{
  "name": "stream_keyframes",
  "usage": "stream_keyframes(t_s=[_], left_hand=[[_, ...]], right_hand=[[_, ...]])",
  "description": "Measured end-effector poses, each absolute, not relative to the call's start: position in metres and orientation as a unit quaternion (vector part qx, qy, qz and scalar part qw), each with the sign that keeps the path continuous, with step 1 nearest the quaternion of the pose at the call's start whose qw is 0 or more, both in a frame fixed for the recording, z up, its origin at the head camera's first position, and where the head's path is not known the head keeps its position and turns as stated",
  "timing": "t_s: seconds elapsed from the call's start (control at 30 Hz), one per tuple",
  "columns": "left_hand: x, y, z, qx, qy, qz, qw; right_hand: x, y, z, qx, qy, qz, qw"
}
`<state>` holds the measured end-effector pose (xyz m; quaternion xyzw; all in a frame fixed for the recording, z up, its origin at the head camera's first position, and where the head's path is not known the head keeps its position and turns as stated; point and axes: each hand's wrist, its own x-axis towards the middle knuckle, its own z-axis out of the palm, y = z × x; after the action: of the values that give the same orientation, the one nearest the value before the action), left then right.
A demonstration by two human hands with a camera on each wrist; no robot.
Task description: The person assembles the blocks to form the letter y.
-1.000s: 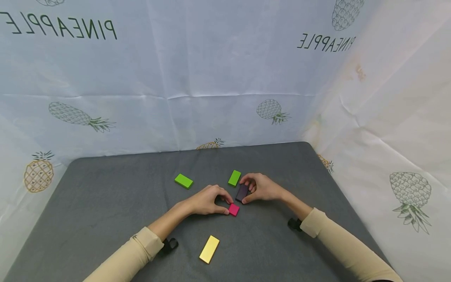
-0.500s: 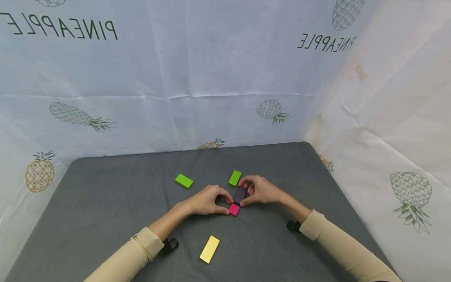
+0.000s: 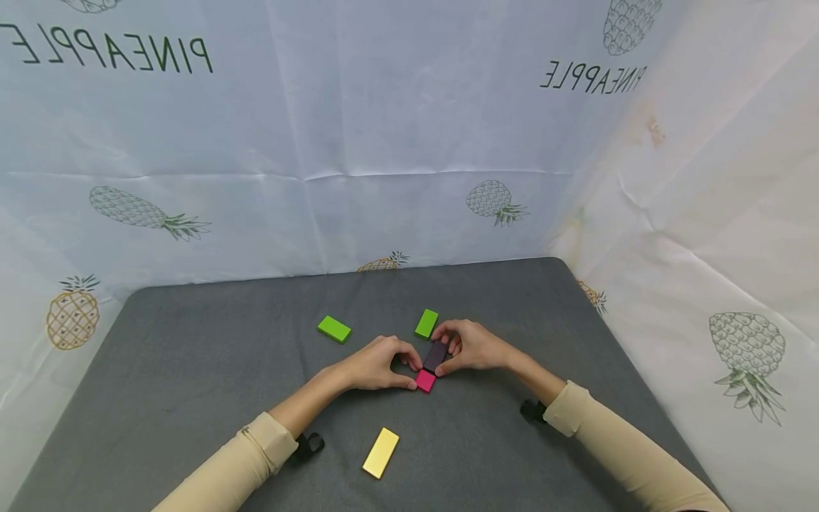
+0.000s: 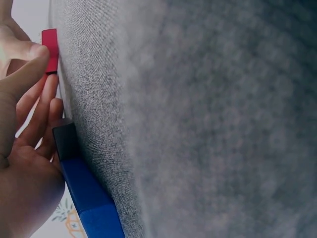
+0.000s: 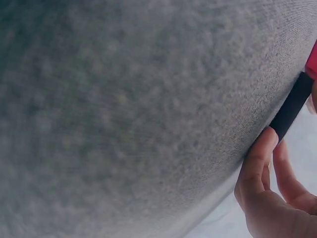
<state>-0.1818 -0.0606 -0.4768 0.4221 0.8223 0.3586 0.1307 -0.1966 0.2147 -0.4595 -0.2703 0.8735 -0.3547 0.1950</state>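
My left hand point(image 3: 377, 364) pinches a small pink block point(image 3: 425, 381) between thumb and finger on the grey table. Thumb and fingertips of my right hand point(image 3: 476, 346) grip a dark purple oblong block point(image 3: 436, 356) by its sides. The near end of that dark block lies right at the pink block's far edge, the two nearly in line. In the right wrist view, the dark block point(image 5: 292, 106) lies low on the cloth and meets the pink block point(image 5: 312, 63) at the right edge. The left wrist view has the pink block point(image 4: 49, 37) flat beneath the thumb.
One green block point(image 3: 426, 323) lies just beyond the dark block, another green block point(image 3: 334, 329) farther left. A yellow block point(image 3: 380, 453) rests nearer me. Blue faces of a block point(image 4: 91, 198) show low in the left wrist view. White pineapple-print cloth point(image 3: 397, 142) hangs behind the table.
My right hand has slid the dark block slightly left and toward me, up against the pink block. My left hand and the other blocks have stayed where they were.
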Motion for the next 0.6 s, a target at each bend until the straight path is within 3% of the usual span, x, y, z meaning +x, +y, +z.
stream_keyframes(t_s=[0.6], left_hand=[[-0.1823, -0.0605, -0.4773, 0.423, 0.824, 0.356, 0.128]], right_hand=[[-0.1974, 0.2164, -0.4582, -0.281, 0.863, -0.365, 0.206]])
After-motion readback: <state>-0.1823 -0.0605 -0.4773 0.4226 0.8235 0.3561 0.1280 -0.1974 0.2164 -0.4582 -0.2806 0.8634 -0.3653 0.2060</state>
